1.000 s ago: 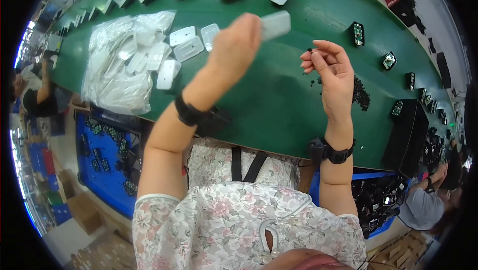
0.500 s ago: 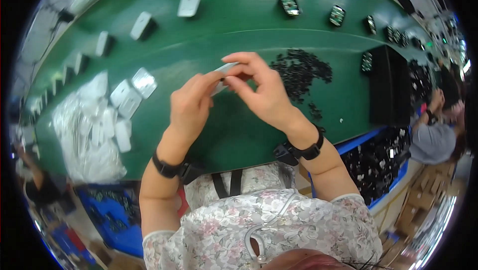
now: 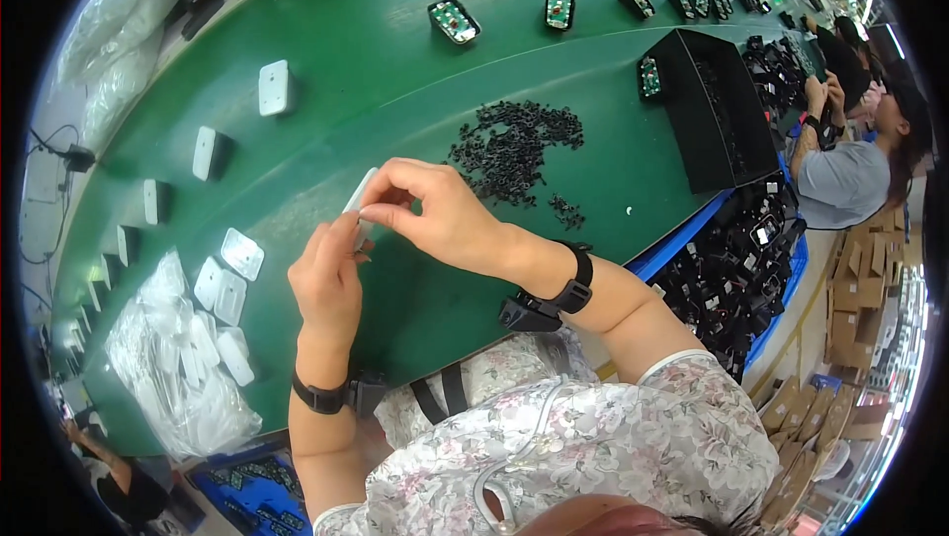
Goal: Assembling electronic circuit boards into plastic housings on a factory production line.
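Observation:
My left hand (image 3: 331, 284) is closed on a white plastic cover (image 3: 360, 190), held tilted on edge above the green table. Against the cover's side, my right hand (image 3: 440, 210) has thumb and forefinger pinched together. What sits between those fingertips is too small and hidden to make out. A heap of small black parts (image 3: 519, 150) lies just beyond my right hand. To the left of my left hand are loose white covers (image 3: 229, 297) and a clear plastic bag (image 3: 163, 358) with more white pieces.
White-faced units (image 3: 274, 88) stand in a row along the far left. Black housings with green circuit boards (image 3: 560, 9) line the far right. A black box (image 3: 717, 111) stands at the right, beside a blue bin (image 3: 682, 269) of black parts. Another person (image 3: 845, 175) works beyond it.
The view has turned, so the table and its things sit differently in the picture. Both hands appear farther left and lower, still together at the white cover.

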Tool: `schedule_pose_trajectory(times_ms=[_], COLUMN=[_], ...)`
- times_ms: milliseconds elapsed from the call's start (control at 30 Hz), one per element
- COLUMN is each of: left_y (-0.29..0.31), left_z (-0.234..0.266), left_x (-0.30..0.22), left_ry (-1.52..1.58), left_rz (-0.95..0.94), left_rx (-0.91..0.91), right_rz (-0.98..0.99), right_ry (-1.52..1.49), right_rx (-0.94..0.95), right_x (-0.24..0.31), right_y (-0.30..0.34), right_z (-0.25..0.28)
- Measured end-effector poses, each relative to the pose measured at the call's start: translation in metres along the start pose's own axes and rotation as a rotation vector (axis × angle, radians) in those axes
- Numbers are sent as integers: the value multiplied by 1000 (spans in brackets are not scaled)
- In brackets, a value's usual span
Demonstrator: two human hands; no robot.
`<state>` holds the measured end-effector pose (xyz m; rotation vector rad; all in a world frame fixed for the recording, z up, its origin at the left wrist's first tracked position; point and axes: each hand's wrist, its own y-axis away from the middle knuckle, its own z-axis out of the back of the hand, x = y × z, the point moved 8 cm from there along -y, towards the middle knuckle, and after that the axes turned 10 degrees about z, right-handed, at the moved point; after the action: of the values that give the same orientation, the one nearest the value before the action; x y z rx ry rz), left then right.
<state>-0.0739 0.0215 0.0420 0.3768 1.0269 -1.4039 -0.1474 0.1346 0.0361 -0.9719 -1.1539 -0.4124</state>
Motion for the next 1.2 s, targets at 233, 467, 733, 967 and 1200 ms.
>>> schedule_pose_trajectory(times_ms=[233,467,733,967,1200], left_y=[3,10,2,5,5], left_z=[-14,-24,-24,-21,-20], left_x=[25,44,48,46,35], left_ry=[721,982,940,884,743], left_rz=[473,716,670,595,473], left_rx=[58,145,116,106,71], right_rz=[10,90,92,74,-12], right_ry=[-9,36,320,350,342], right_rx=[-12,-10,-50,21,19], right_x=[0,7,7,4,0], right_y=[-1,-3,-3,-4,-4], right_z=[0,-3,9,-1,-1])
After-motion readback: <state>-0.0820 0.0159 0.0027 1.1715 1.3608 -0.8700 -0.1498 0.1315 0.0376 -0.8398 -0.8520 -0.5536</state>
